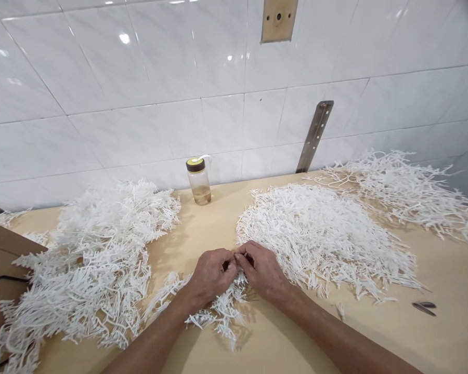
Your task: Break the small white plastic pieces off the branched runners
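Note:
In the middle of the table my left hand (pixel 212 274) and my right hand (pixel 265 271) meet, fingertips pinched together and almost touching. White branched plastic-looking sprigs (pixel 228 309) show under and between them, part of the bunch hidden behind my fingers. The exact spot being gripped is too small to make out. Just beyond my right hand spreads a dense pile of thin white branched pieces (pixel 320 234). A larger, tangled pile of white branched sprigs (pixel 97 259) lies to the left of my left forearm.
A clear bottle (pixel 201 191) with a dark and yellow lid stands near the tiled wall (pixel 159 135). More white strands (pixel 405 192) lie at the back right. A small dark metal object (pixel 424 307) rests at the right. A cardboard box (pixel 3 259) borders the left side.

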Demonstrator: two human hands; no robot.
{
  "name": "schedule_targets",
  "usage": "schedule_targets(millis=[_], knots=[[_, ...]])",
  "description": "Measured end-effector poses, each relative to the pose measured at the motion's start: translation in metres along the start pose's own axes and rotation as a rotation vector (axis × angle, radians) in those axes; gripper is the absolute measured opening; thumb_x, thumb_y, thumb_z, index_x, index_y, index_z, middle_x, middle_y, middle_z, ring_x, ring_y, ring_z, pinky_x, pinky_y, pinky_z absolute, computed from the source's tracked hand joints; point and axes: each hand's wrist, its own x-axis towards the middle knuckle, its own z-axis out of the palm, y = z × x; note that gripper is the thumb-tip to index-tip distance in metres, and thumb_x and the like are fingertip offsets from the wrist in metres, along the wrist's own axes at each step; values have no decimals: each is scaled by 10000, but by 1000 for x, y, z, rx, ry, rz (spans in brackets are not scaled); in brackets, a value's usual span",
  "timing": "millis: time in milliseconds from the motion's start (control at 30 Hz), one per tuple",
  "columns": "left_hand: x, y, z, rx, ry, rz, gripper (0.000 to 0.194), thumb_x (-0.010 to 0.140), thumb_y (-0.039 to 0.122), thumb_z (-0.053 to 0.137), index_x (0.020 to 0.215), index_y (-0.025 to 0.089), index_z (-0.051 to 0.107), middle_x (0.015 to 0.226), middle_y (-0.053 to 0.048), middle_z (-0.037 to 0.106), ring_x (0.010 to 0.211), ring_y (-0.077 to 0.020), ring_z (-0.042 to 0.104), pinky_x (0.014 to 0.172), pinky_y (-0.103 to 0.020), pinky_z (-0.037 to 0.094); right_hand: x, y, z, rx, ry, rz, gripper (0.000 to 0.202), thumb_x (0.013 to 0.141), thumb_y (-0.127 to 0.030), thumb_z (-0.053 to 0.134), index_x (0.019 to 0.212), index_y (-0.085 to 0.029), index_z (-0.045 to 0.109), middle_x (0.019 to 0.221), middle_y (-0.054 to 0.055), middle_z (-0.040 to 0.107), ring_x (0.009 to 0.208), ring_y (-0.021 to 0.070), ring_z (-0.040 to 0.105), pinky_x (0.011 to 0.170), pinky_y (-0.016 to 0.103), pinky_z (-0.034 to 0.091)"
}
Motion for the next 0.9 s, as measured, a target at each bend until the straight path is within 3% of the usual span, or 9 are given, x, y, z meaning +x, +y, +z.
schedule_targets(millis=[133, 233, 333, 467, 600, 733, 900], knots=[[1, 5, -5, -63, -28, -58, 204, 742, 162, 455, 547, 185, 396, 526, 40, 389, 532, -102, 346, 520, -244, 257, 0, 5, 6, -72, 29, -17, 148, 905, -181, 497, 833, -201, 625, 805, 33, 646, 740, 176, 595, 678, 304, 438], [-1, 7, -9, -94, -56, -65, 201, 739, 161, 464, 546, 181, 411, 534, 39, 379, 543, -101, 345, 520, -243, 259, 2, 9, 9, -140, 152, 55, 161, 877, -184, 489, 740, -197, 572, 727, 29, 600, 659, 168, 553, 617, 295, 416], [-2, 6, -9, -137, 1, -73, 245, 813, 218, 474, 573, 175, 453, 564, 34, 417, 560, -102, 381, 535, -238, 292, 4, 10, 8, -143, 246, 91, 166, 850, -192, 484, 691, -202, 530, 678, 19, 569, 611, 160, 528, 595, 293, 413], [-2, 2, -6, -183, 123, -81, 294, 900, 344, 473, 682, 169, 566, 637, 8, 547, 611, -118, 468, 587, -234, 372, 3, 8, 4, -9, 225, 148, 127, 870, -284, 524, 805, -196, 591, 663, 15, 607, 564, 157, 539, 548, 283, 433], [-2, -1, -2, -157, 140, -49, 257, 907, 318, 489, 733, 170, 609, 687, -8, 613, 637, -127, 514, 619, -237, 398, 2, 5, 1, 101, 198, 189, 213, 877, -364, 566, 957, -179, 634, 649, 12, 636, 546, 157, 562, 529, 276, 455], [-2, -4, 1, -93, 118, 60, 221, 909, 237, 463, 740, 173, 591, 695, -7, 601, 635, -122, 514, 639, -240, 391, 3, -1, -2, 108, 177, 87, 250, 906, -381, 539, 897, -180, 687, 776, 60, 689, 623, 167, 598, 587, 289, 484], [-2, -9, 4, -41, 114, 81, 213, 921, 216, 438, 733, 181, 531, 693, 2, 549, 632, -122, 483, 623, -244, 367, 4, -1, -3, 98, 94, 61, 180, 886, -314, 580, 869, -201, 718, 846, 55, 713, 701, 173, 633, 638, 294, 503]])
